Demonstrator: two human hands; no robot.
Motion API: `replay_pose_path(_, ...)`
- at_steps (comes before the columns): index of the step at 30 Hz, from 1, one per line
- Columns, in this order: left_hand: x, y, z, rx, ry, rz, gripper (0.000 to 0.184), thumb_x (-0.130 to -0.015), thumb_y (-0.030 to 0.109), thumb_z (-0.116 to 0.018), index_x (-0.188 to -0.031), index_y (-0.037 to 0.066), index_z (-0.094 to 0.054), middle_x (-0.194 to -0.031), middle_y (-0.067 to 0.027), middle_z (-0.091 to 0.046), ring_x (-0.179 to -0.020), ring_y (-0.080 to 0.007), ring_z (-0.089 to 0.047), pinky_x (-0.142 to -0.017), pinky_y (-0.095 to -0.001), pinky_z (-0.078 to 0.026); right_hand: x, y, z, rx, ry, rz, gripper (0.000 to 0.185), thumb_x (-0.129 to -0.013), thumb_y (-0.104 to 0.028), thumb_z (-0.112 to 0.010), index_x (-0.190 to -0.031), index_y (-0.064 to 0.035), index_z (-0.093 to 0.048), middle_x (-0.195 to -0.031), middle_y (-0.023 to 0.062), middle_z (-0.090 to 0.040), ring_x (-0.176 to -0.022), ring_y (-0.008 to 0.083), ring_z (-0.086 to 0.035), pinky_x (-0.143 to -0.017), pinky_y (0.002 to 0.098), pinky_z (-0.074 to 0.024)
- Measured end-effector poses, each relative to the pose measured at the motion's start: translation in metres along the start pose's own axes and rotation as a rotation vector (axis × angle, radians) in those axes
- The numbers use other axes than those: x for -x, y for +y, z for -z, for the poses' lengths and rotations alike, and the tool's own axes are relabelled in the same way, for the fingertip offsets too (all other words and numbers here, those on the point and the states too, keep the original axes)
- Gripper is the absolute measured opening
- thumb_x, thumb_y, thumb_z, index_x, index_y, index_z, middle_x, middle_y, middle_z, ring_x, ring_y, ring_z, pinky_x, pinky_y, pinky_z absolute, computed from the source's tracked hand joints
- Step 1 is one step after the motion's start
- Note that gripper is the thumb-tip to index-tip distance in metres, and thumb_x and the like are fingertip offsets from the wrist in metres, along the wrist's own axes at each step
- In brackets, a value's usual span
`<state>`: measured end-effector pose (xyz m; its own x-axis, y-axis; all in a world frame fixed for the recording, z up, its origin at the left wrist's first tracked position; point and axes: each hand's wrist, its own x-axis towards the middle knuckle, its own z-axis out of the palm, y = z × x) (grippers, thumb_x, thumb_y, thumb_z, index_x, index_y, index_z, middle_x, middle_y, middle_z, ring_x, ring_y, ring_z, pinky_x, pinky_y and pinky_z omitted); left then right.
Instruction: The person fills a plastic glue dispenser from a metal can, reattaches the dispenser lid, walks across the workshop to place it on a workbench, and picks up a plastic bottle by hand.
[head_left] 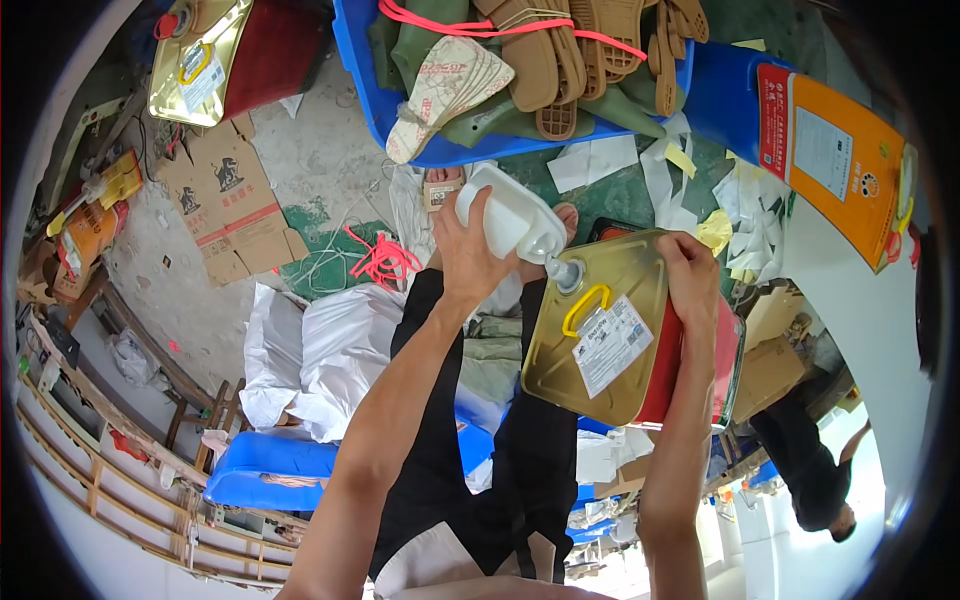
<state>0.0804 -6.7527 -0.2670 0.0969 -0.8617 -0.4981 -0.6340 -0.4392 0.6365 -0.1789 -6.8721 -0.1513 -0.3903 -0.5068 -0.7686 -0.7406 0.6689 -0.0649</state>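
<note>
Left hand (pixel 466 246) is wrapped round a translucent white plastic bottle (pixel 508 218), mouth at the clear spout (pixel 565 275) of a red, gold-topped metal tin (pixel 612 338) the right hand (pixel 692 275) clamps one-handed, so any wobble could misalign them and cause spills.

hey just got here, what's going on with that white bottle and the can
Someone's left hand grips a white, squarish plastic bottle, while the right hand holds the side of a gold-topped, red-sided square metal can. At this moment the bottle's mouth is at the clear plastic spout on the can's top; whether anything is flowing can't be made out. Beyond them, a blue plastic tub holds flat tan shoe soles.
</note>
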Motion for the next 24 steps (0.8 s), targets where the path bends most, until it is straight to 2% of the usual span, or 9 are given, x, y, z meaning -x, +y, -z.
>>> replay_pose_path(9, -0.001, -0.013, -0.002, 0.046, -0.026, 0.006, 0.101, -0.06, 0.015, -0.087, -0.148, 0.017, -0.037, -0.141, -0.029, -0.033, -0.132, -0.0517, -0.036, -0.109, -0.0569, -0.037, 0.002, 0.008, -0.003, -0.016, 0.016, 0.004, 0.048, -0.083, -0.039, -0.066, -0.113, -0.0021, -0.074, -0.102, 0.0186, -0.075, -0.097, 0.0296, -0.072, -0.091, 0.0352, -0.0523)
replay_pose_path(12, 0.001, -0.014, -0.003, 0.06, 0.002, -0.004, 0.099, -0.058, 0.014, -0.086, -0.146, 0.014, -0.04, -0.138, -0.0274, -0.035, -0.125, -0.0489, -0.039, -0.107, -0.0573, -0.037, 0.002, 0.0, -0.002, -0.006, 0.016, -0.003, 0.047, -0.083, -0.038, -0.067, -0.113, -0.0022, -0.074, -0.101, 0.0184, -0.075, -0.096, 0.0289, -0.072, -0.09, 0.035, -0.0525)
replay_pose_path(24, 0.001, -0.022, -0.004, 0.149, -0.019, -0.008, 0.108, -0.06, 0.011, -0.086, -0.152, 0.016, -0.031, -0.142, -0.0284, -0.031, -0.132, -0.0514, -0.036, -0.109, -0.0572, -0.038, 0.005, 0.0, 0.001, 0.008, 0.009, -0.004, 0.047, -0.083, -0.037, -0.067, -0.113, -0.0018, -0.074, -0.098, 0.019, -0.075, -0.092, 0.0286, -0.072, -0.087, 0.0354, -0.0532)
